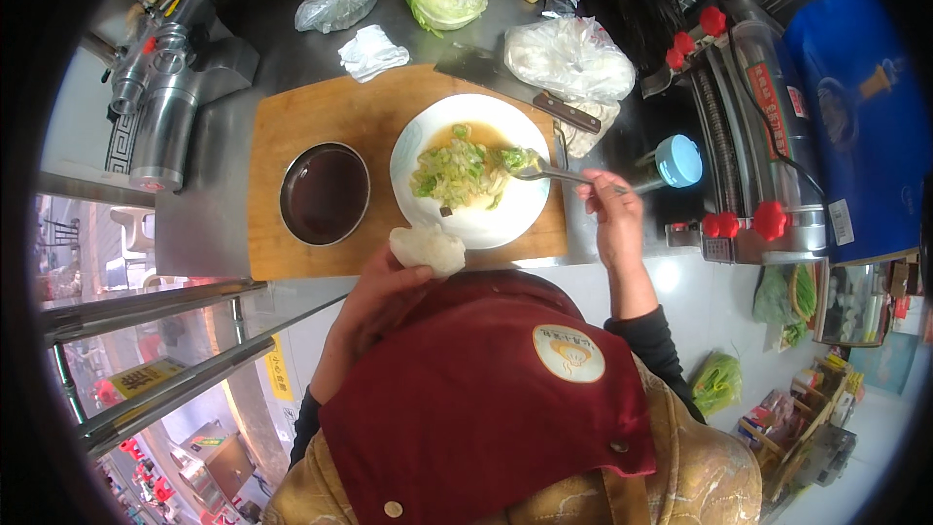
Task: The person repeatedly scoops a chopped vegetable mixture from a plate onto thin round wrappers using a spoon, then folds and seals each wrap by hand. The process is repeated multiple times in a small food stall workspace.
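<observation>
A white plate (420,136) of chopped cabbage (452,167) in yellowish broth stands on the wooden cutting board (282,126). My right hand (610,206) grips the handle of a metal spoon (564,173) from the right; its bowl carries some cabbage over the plate's right side. Near the plate's lower left rim, my left hand (384,284) holds a pale white steamed bun (428,251), seemingly with an uneven edge. Left of the plate sits a round bowl of dark liquid (328,192), which neither hand touches.
Behind the plate lies a cleaver (569,113) beside a white plastic bag (569,56). A cabbage (444,0) and a white cloth (373,52) lie farther back. A metal grinder (175,87) stands left; a roller machine with red knobs (748,126) and a blue-lidded container (678,160) stand right.
</observation>
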The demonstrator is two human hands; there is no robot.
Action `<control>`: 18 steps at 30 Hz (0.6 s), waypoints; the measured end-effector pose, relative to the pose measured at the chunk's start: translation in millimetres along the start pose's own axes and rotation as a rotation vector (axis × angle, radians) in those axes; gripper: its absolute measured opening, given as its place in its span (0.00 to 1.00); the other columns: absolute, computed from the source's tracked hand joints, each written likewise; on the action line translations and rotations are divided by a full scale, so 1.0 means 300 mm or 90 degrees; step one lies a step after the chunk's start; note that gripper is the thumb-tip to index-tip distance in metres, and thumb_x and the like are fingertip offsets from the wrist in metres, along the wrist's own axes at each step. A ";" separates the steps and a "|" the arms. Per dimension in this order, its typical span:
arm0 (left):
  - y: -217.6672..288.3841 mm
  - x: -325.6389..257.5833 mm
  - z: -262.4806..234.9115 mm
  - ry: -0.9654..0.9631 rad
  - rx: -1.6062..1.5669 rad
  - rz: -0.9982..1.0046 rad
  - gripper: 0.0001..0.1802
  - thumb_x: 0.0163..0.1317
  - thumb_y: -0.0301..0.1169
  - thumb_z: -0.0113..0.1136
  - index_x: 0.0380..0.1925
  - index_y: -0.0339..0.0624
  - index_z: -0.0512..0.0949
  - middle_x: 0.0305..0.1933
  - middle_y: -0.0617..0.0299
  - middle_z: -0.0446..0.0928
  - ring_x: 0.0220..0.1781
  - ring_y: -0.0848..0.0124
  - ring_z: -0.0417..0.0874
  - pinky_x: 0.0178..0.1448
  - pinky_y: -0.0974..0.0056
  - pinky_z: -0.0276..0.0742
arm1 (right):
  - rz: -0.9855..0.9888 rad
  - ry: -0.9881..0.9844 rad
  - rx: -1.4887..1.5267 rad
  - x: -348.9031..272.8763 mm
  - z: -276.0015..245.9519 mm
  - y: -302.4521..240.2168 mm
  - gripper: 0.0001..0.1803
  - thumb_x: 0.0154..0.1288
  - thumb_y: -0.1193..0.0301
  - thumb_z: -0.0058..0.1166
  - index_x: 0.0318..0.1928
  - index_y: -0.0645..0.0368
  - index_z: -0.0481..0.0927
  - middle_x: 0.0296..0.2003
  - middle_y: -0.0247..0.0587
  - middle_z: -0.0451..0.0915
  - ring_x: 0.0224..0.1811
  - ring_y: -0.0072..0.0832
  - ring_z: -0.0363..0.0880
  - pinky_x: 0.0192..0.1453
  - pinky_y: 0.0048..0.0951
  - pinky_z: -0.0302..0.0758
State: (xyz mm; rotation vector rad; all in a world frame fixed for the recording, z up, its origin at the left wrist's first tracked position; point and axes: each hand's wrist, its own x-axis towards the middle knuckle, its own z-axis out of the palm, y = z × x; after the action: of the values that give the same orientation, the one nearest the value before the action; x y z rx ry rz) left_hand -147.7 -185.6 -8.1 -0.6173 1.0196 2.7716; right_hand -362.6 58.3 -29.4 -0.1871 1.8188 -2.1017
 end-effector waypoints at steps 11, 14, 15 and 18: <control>0.174 0.072 0.182 -0.064 0.148 0.132 0.35 0.51 0.21 0.65 0.61 0.36 0.65 0.58 0.56 0.73 0.60 0.68 0.75 0.64 0.62 0.71 | -0.055 -0.272 0.176 -0.001 0.155 -0.466 0.16 0.73 0.65 0.46 0.43 0.69 0.78 0.27 0.42 0.79 0.27 0.23 0.72 0.35 0.22 0.69; 0.250 0.001 0.257 -0.114 0.266 0.184 0.31 0.50 0.20 0.66 0.56 0.37 0.68 0.56 0.58 0.74 0.58 0.71 0.76 0.62 0.64 0.72 | -0.085 -0.371 0.247 -0.021 0.211 -0.587 0.17 0.74 0.65 0.43 0.38 0.70 0.77 0.25 0.44 0.76 0.24 0.24 0.70 0.30 0.23 0.68; 0.268 -0.023 0.277 -0.125 0.328 0.212 0.30 0.49 0.22 0.67 0.54 0.37 0.68 0.56 0.58 0.74 0.57 0.72 0.76 0.61 0.64 0.73 | -0.082 -0.366 0.226 -0.035 0.229 -0.623 0.16 0.73 0.66 0.42 0.37 0.67 0.76 0.23 0.40 0.73 0.23 0.24 0.68 0.28 0.22 0.66; 0.280 -0.094 0.332 -0.213 0.225 0.189 0.27 0.54 0.34 0.68 0.50 0.37 0.69 0.56 0.47 0.73 0.58 0.60 0.76 0.61 0.58 0.73 | -0.061 -0.392 0.222 -0.090 0.272 -0.732 0.17 0.74 0.66 0.38 0.30 0.61 0.73 0.17 0.34 0.69 0.18 0.21 0.64 0.24 0.22 0.64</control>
State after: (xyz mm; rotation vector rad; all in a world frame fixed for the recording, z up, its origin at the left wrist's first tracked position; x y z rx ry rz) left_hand -176.4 -185.1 122.0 0.0489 1.5641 2.6855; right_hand -350.1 16.3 202.4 -0.7448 1.0928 -2.0705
